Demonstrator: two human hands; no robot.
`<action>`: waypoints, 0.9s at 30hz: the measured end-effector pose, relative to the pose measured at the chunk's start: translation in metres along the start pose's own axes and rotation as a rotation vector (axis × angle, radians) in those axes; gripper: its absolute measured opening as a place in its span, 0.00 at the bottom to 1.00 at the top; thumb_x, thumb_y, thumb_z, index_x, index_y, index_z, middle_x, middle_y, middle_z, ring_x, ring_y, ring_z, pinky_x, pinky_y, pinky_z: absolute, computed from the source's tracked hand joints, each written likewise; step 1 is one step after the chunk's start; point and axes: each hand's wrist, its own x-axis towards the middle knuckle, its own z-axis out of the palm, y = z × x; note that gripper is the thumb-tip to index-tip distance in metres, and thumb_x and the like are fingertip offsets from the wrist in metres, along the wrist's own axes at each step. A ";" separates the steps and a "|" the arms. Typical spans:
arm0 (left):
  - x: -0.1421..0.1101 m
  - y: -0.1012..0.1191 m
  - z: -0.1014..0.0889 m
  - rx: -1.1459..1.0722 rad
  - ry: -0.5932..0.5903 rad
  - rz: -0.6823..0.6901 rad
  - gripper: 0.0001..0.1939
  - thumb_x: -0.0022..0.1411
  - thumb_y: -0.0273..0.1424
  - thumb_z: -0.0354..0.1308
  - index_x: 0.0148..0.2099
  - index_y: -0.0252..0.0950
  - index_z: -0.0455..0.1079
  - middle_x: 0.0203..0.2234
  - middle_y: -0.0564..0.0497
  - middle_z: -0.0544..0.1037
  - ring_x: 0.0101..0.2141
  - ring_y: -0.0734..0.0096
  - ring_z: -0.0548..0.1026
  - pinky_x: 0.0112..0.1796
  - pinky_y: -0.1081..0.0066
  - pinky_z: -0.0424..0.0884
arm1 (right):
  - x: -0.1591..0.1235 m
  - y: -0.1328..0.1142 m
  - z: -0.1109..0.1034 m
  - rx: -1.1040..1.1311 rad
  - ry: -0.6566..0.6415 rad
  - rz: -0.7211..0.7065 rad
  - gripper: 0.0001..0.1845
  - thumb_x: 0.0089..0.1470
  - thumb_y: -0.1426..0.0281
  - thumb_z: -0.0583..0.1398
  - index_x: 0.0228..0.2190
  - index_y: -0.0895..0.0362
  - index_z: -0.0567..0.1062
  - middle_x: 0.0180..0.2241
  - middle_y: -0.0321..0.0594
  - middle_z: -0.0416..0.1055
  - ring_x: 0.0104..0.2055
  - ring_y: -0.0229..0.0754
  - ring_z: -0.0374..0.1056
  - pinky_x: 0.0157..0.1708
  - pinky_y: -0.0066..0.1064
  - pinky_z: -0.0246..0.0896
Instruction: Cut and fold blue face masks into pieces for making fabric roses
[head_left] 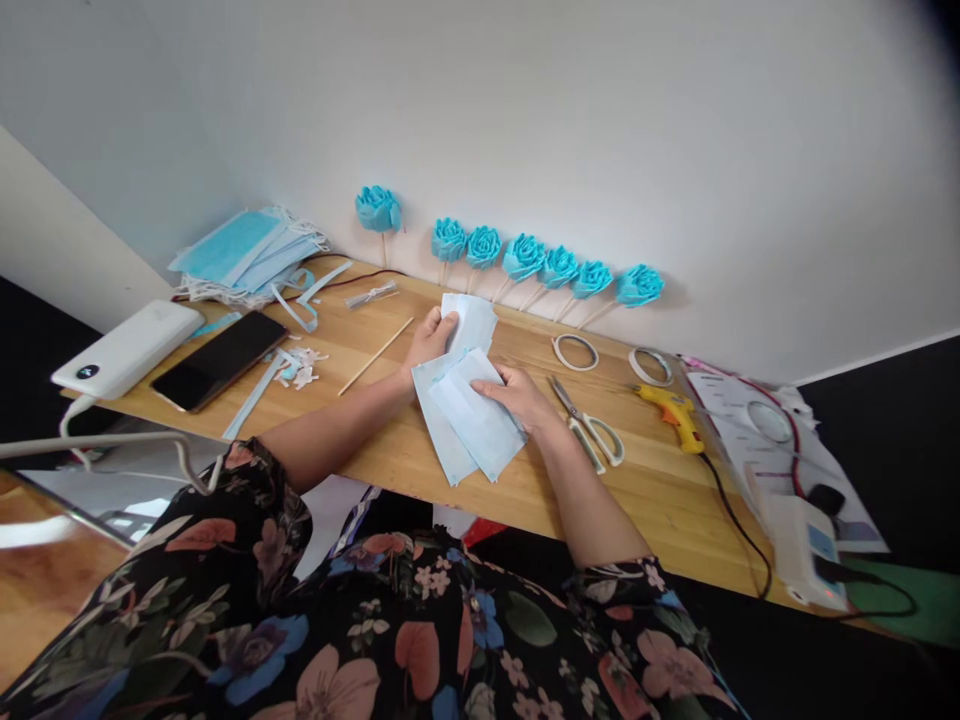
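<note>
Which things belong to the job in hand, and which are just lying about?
Likely the job:
pale blue sheets, held
scissors
yellow glue gun
tape rolls
wooden stick
stacked masks
blue flowers

Probably just lying about:
black phone
white power bank
small scraps

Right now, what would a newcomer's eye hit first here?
Probably the seven bright blue flowers on sticks, lined up along the wall behind the table. Next, the pale blue sheets at centre, in both the left grip and the right grip. Then the yellow glue gun, right of the scissors.
</note>
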 end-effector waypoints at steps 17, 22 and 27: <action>0.007 -0.014 0.002 -0.360 -0.100 -0.155 0.15 0.57 0.38 0.66 0.43 0.35 0.70 0.36 0.48 0.79 0.43 0.62 0.76 0.47 0.66 0.69 | 0.003 -0.019 -0.080 0.488 0.709 -0.431 0.20 0.41 0.58 0.70 0.36 0.54 0.78 0.36 0.37 0.81 0.44 0.45 0.77 0.45 0.37 0.73; 0.006 -0.014 0.002 -0.337 -0.135 -0.159 0.19 0.56 0.39 0.67 0.45 0.35 0.70 0.39 0.48 0.79 0.44 0.63 0.75 0.48 0.66 0.68 | -0.017 -0.015 -0.066 0.581 0.426 -0.283 0.16 0.43 0.51 0.68 0.26 0.50 0.76 0.24 0.33 0.77 0.35 0.45 0.77 0.34 0.35 0.75; 0.001 -0.016 0.003 -0.248 -0.209 -0.130 0.22 0.55 0.43 0.67 0.46 0.35 0.69 0.41 0.48 0.78 0.45 0.61 0.74 0.49 0.64 0.67 | -0.004 -0.018 -0.034 0.513 0.368 -0.258 0.14 0.42 0.59 0.71 0.32 0.51 0.78 0.35 0.35 0.81 0.39 0.41 0.77 0.35 0.30 0.75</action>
